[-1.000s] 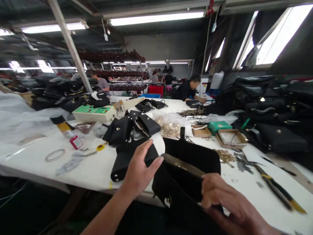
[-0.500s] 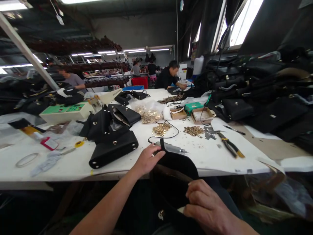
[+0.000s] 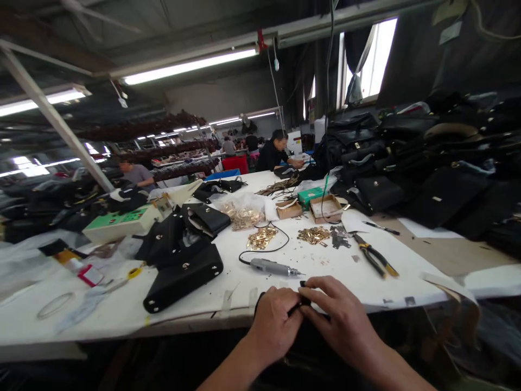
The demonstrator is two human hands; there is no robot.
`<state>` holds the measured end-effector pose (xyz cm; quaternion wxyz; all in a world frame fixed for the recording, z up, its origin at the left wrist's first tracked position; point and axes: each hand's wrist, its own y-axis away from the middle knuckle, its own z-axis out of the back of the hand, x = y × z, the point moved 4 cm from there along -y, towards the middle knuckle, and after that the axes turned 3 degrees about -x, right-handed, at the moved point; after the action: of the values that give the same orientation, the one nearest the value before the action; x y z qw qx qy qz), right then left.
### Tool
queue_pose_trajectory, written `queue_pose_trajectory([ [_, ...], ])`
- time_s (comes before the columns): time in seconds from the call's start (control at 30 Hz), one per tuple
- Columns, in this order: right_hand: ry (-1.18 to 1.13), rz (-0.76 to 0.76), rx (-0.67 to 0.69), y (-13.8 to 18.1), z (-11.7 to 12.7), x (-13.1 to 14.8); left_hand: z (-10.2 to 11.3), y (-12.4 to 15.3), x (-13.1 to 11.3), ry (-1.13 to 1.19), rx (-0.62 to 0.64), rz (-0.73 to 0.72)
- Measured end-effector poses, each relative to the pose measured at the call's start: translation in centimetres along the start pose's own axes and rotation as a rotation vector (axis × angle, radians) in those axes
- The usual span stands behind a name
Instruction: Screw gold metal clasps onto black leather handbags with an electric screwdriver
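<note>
My left hand [image 3: 275, 324] and my right hand [image 3: 340, 317] meet at the near edge of the white table [image 3: 317, 266], fingers curled. Both are closed on a black bag part [image 3: 303, 298], of which only a small dark tab and strap show between them; the rest hangs hidden below the edge. Just beyond my hands lies a grey electric screwdriver [image 3: 271, 266] with a black cord. A black leather bag [image 3: 183, 277] lies flat to the left of my hands.
Piles of gold metal fittings [image 3: 262, 237] and pliers [image 3: 372, 254] lie mid-table. Small cardboard boxes [image 3: 325, 207], a green-topped device [image 3: 122, 221] and more black bags [image 3: 407, 163] crowd the back and right. Other people work at the far end.
The black bag has dropped from above the table to below its near edge. My left hand has come off the table bag and joined my right hand at the table's edge.
</note>
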<state>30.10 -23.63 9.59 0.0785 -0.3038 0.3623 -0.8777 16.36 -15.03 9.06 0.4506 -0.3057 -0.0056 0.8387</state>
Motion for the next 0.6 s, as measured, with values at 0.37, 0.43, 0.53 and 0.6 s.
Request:
queue_pose_trajectory([
  [0.37,-0.412,-0.157,0.274,0.0,-3.1,-2.5,-0.2,1.1,1.5,0.113,0.074,-0.07],
  [0.43,-0.458,-0.231,0.324,0.0,-3.6,-3.1,-0.7,0.9,2.2,0.138,0.098,-0.082],
  [0.53,-0.484,-0.38,0.364,0.1,-4.1,-3.7,-1.7,0.6,3.3,0.14,0.131,-0.103],
  [0.6,-0.47,-0.5,0.357,0.0,-4.1,-3.9,-1.9,0.6,3.8,0.136,0.143,-0.103],
])
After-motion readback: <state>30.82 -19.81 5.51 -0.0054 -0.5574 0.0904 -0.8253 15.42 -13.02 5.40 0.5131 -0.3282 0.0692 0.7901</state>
